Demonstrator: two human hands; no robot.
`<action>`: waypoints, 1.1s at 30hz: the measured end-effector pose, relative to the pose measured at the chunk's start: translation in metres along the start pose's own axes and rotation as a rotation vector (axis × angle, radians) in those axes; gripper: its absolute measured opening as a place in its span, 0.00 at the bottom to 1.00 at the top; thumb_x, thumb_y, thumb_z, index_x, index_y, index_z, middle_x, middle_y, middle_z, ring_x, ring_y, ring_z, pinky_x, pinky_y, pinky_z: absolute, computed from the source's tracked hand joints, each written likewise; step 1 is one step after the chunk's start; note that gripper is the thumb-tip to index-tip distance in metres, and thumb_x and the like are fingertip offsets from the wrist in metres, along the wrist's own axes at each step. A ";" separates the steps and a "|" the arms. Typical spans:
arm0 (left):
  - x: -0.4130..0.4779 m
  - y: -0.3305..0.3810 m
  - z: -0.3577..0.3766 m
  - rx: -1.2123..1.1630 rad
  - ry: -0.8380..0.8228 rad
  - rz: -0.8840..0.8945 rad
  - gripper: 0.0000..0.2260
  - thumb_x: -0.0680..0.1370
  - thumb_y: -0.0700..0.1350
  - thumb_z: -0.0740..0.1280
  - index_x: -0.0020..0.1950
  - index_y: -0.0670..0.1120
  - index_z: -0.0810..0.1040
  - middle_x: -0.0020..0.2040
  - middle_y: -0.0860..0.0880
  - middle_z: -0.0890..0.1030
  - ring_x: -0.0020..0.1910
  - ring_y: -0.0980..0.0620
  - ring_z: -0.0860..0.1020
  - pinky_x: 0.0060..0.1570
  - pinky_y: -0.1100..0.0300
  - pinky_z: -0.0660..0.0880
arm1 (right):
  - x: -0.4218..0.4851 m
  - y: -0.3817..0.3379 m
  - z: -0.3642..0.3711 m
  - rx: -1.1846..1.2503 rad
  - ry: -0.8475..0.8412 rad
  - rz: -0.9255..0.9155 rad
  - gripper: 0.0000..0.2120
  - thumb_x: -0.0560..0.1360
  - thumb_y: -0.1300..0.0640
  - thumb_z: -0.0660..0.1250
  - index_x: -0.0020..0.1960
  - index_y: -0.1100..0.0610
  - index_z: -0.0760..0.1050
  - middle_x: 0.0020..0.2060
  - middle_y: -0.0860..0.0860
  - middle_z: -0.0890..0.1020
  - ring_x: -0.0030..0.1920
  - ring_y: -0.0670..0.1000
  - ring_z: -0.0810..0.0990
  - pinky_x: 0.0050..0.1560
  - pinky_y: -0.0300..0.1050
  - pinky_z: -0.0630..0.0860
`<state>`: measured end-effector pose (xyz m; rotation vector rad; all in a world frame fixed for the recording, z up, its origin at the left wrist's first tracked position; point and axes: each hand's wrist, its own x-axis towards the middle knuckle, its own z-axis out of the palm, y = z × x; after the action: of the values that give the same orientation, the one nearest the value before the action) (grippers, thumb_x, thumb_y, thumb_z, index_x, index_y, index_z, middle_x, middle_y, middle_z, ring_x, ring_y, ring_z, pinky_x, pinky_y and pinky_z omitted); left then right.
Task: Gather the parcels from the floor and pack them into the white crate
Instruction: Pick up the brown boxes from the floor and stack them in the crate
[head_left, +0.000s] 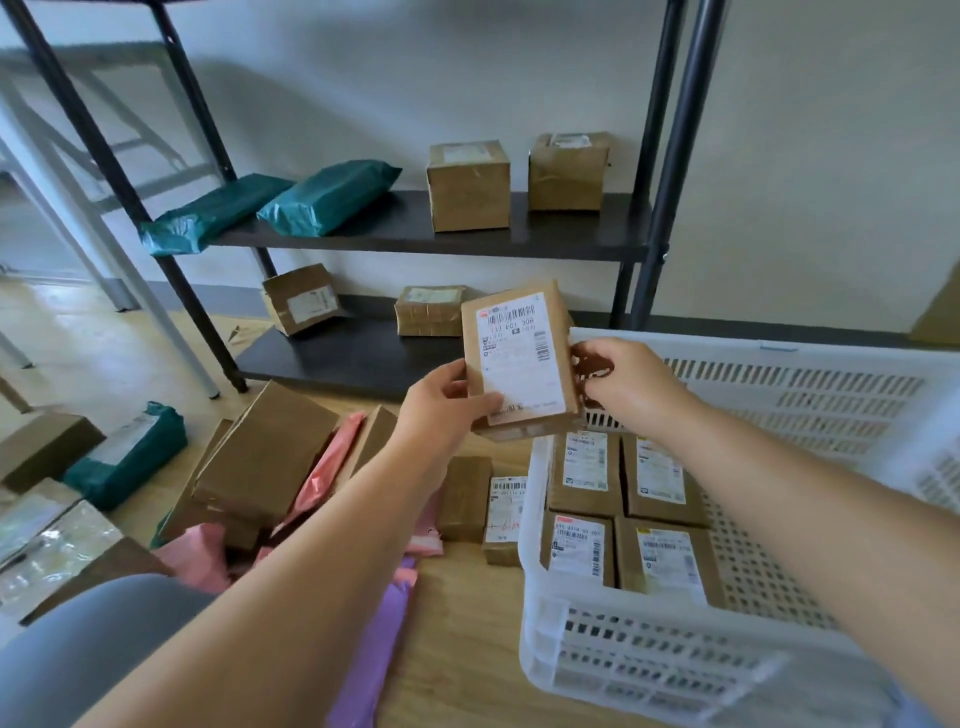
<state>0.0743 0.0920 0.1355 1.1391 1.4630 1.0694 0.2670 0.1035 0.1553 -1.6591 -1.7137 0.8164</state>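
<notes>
Head view, starting at the left: a teal mailer lies on the wooden floor beside a heap of brown cardboard boxes and pink mailers. The left hand grips the lower left edge of a labelled brown parcel, thumb on its label, holding it upright in the air at the crate's far left corner. The right hand pinches the parcel's right edge. Below, the white crate holds four labelled parcels lying flat, labels up
</notes>
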 end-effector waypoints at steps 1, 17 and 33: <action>-0.001 0.003 0.002 0.015 -0.004 0.020 0.26 0.74 0.40 0.72 0.70 0.51 0.71 0.53 0.53 0.82 0.50 0.55 0.81 0.44 0.61 0.78 | -0.001 0.000 -0.003 0.014 0.001 -0.003 0.18 0.78 0.64 0.63 0.66 0.50 0.74 0.53 0.47 0.81 0.50 0.47 0.79 0.40 0.36 0.72; 0.002 -0.009 0.125 0.243 -0.236 0.124 0.20 0.76 0.47 0.70 0.68 0.52 0.73 0.59 0.57 0.79 0.52 0.55 0.79 0.40 0.66 0.73 | -0.006 0.096 -0.082 0.153 -0.002 0.390 0.11 0.79 0.69 0.57 0.55 0.62 0.77 0.47 0.57 0.84 0.47 0.55 0.84 0.47 0.49 0.82; 0.079 -0.094 0.328 0.507 -0.539 -0.079 0.18 0.79 0.41 0.63 0.69 0.49 0.73 0.55 0.48 0.82 0.48 0.47 0.81 0.40 0.59 0.76 | 0.053 0.301 -0.120 -0.062 0.063 0.696 0.12 0.75 0.67 0.61 0.57 0.68 0.76 0.49 0.66 0.80 0.46 0.63 0.81 0.46 0.57 0.80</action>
<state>0.3764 0.1780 -0.0199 1.5582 1.3478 0.2860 0.5470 0.1655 -0.0045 -2.3361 -1.1126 1.0012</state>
